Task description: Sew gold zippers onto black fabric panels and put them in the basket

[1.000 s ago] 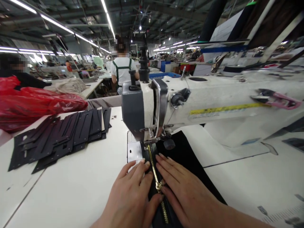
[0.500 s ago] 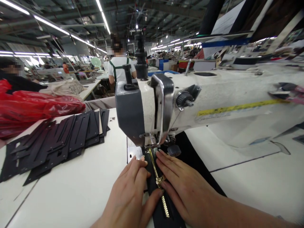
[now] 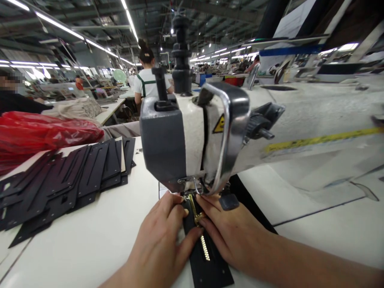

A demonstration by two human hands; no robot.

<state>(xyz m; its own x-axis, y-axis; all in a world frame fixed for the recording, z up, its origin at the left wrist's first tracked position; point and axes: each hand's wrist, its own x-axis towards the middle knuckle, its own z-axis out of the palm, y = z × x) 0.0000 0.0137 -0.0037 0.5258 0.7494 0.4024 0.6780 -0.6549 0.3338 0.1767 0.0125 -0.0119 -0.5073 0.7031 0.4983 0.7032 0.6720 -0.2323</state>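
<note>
**Zippered panel lies lengthwise between your hands**

The black panel has its near end towards you, and its long axis runs away from you, along the gold zipper, to the sewing machine head. Neither of your hands is nearer: the left rests on its left edge, fingers bent, thumb spread towards the teeth; the right lies flatter along its right side, thumb beside the slider. Both press rather than grasp, though whether the right nips the slider is unclear. Beyond your fingertips, the panel's far end is hidden under the head.

Against half a second ago, the panel's near end comes fully into view, the slider and your fingertips sit closer under the head, and the head looms larger.
</note>
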